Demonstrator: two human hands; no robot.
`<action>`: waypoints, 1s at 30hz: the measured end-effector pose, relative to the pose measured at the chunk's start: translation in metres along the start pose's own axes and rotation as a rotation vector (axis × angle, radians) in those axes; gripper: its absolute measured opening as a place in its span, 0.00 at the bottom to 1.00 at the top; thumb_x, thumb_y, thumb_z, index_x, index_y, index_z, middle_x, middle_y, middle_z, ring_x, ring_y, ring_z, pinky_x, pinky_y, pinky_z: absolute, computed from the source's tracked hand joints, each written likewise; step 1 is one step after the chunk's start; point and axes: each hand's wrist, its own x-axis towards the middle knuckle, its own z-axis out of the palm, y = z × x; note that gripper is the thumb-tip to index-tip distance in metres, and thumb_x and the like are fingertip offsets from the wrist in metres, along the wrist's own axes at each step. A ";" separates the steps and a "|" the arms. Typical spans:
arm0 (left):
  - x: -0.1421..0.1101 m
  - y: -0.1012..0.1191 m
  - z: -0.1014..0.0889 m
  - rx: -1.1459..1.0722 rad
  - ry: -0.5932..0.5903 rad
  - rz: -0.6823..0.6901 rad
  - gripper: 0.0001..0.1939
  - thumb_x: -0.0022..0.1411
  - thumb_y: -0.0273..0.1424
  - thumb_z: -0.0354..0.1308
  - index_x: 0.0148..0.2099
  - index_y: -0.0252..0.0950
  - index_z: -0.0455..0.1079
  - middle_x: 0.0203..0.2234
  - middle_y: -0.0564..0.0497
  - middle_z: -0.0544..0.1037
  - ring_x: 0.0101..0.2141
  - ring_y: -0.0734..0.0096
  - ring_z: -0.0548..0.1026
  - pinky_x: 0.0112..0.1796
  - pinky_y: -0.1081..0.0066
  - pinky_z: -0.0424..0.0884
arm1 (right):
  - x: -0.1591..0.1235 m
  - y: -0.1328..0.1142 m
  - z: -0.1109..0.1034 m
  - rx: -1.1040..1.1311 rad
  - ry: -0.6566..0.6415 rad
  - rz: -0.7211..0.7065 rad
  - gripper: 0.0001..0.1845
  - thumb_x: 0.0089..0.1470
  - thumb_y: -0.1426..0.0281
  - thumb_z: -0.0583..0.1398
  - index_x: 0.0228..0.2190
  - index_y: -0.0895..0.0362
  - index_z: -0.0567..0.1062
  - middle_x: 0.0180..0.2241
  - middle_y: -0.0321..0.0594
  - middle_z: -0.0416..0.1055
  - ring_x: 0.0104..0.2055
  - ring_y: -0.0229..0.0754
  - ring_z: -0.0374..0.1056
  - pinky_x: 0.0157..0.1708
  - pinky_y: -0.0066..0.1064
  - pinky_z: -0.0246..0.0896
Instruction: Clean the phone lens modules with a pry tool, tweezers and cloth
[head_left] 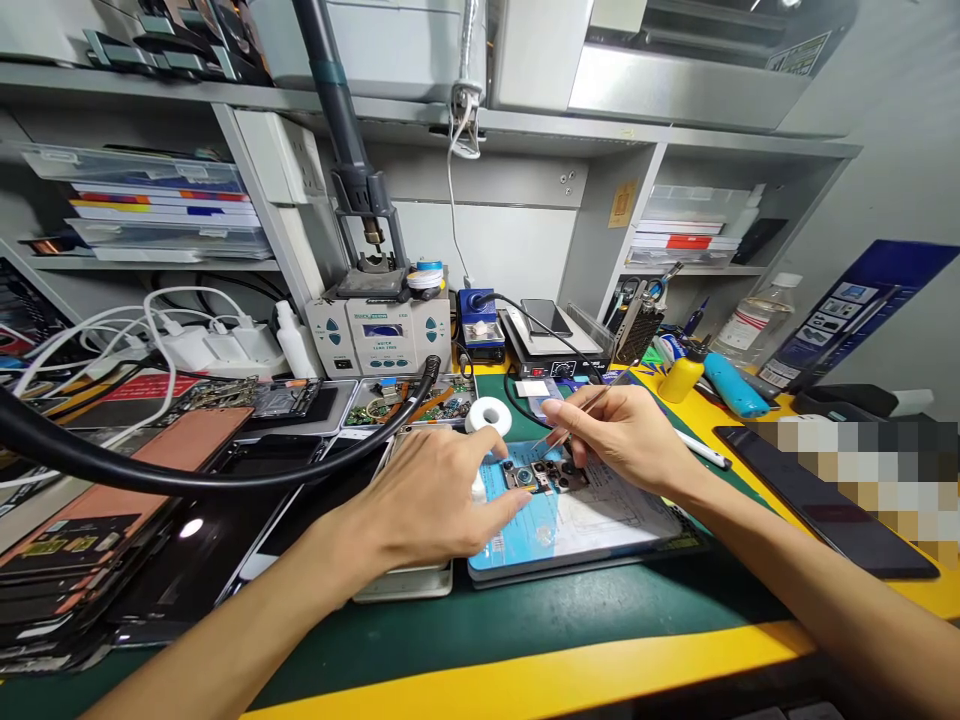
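Note:
A small phone camera module (527,477) with several lenses lies on a blue-and-white booklet or pad (600,520) in front of me. My left hand (439,490) rests over the pad's left side, thumb and index finger apart around the module's left end; whether they touch it I cannot tell. In my right hand (622,430) a thin pair of tweezers (602,397) is pinched, tips pointing down at the module. Just behind my left fingers sits a white roll (489,415).
Stacked phone parts (112,490) cover the left side, with a thick black hose (247,482) arching over them. Behind stand a hot-air station (382,335) and a heating plate (559,345). At right are bottles (757,318) and a dark phone (825,500).

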 end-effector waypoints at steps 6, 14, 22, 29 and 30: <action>0.001 -0.001 0.001 -0.001 0.000 -0.020 0.20 0.64 0.48 0.57 0.49 0.40 0.76 0.34 0.46 0.84 0.39 0.48 0.82 0.39 0.56 0.72 | 0.001 0.001 -0.001 -0.014 -0.009 0.002 0.30 0.58 0.46 0.64 0.22 0.58 0.85 0.15 0.39 0.73 0.17 0.35 0.64 0.19 0.29 0.56; 0.000 0.000 0.001 -0.013 0.016 -0.008 0.20 0.64 0.47 0.57 0.49 0.39 0.76 0.34 0.45 0.84 0.38 0.47 0.83 0.39 0.55 0.74 | 0.001 0.003 -0.001 -0.015 -0.010 -0.005 0.28 0.60 0.48 0.64 0.22 0.58 0.85 0.17 0.38 0.74 0.17 0.34 0.63 0.20 0.29 0.56; 0.001 0.000 0.000 0.000 0.017 0.005 0.20 0.64 0.47 0.57 0.49 0.39 0.76 0.34 0.45 0.84 0.38 0.46 0.83 0.38 0.55 0.74 | 0.001 0.003 -0.001 -0.019 0.009 0.029 0.28 0.60 0.50 0.64 0.22 0.58 0.85 0.16 0.38 0.74 0.18 0.35 0.65 0.21 0.28 0.58; 0.000 0.000 0.001 -0.005 0.012 0.000 0.20 0.64 0.47 0.56 0.49 0.39 0.76 0.35 0.45 0.84 0.39 0.46 0.83 0.40 0.53 0.75 | 0.001 0.004 -0.002 -0.020 0.026 0.051 0.29 0.60 0.49 0.64 0.18 0.58 0.81 0.17 0.40 0.76 0.21 0.37 0.69 0.24 0.28 0.61; 0.000 0.000 0.001 -0.004 0.013 0.000 0.20 0.64 0.47 0.56 0.49 0.39 0.76 0.35 0.45 0.84 0.39 0.46 0.83 0.40 0.53 0.75 | 0.001 0.005 -0.002 -0.015 0.023 0.050 0.29 0.60 0.49 0.64 0.18 0.58 0.81 0.17 0.40 0.76 0.20 0.37 0.69 0.24 0.28 0.61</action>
